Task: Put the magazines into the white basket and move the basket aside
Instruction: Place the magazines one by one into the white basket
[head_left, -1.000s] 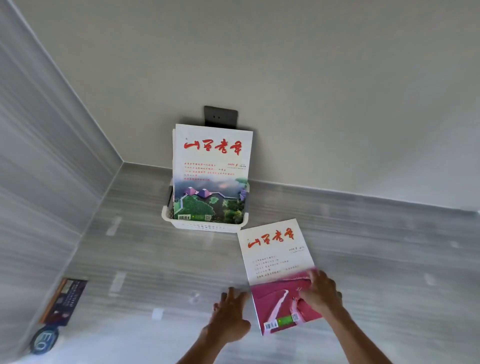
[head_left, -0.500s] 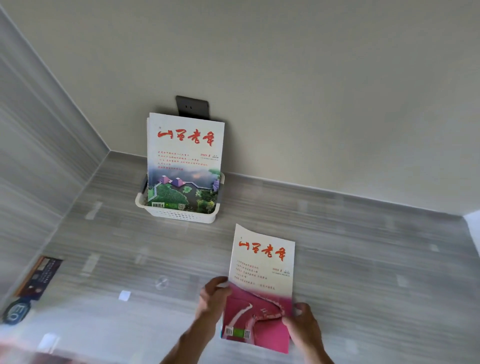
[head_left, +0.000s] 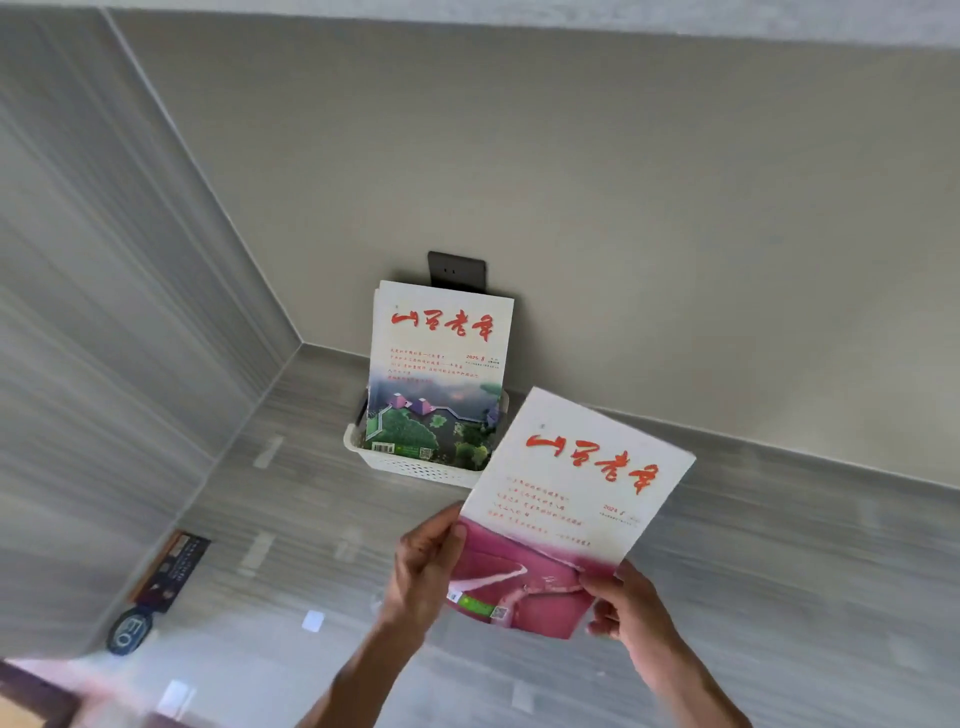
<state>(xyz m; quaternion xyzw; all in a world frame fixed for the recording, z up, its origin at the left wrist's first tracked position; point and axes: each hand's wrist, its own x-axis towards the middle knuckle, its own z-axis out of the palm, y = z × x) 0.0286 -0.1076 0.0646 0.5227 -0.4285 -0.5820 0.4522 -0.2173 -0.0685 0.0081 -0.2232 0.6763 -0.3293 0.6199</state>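
Observation:
A pink-and-white magazine (head_left: 569, 499) with red title characters is lifted off the grey surface, tilted to the right. My left hand (head_left: 423, 569) grips its lower left edge and my right hand (head_left: 631, 608) grips its lower right corner. Its top left corner overlaps the white basket (head_left: 415, 467), which stands against the back wall. Upright in the basket leans another magazine (head_left: 436, 374) with a green landscape cover, with more pages stacked behind it.
A dark wall socket (head_left: 456, 269) sits just above the basket. On the left, by the side wall, lie a dark booklet (head_left: 169, 571) and a round dark badge (head_left: 129, 631). Small white marks dot the grey striped surface (head_left: 779, 545).
The pink magazine lay flat on the surface with both hands at its lower end; now both hands hold it raised and closer to the basket. The view has also shifted.

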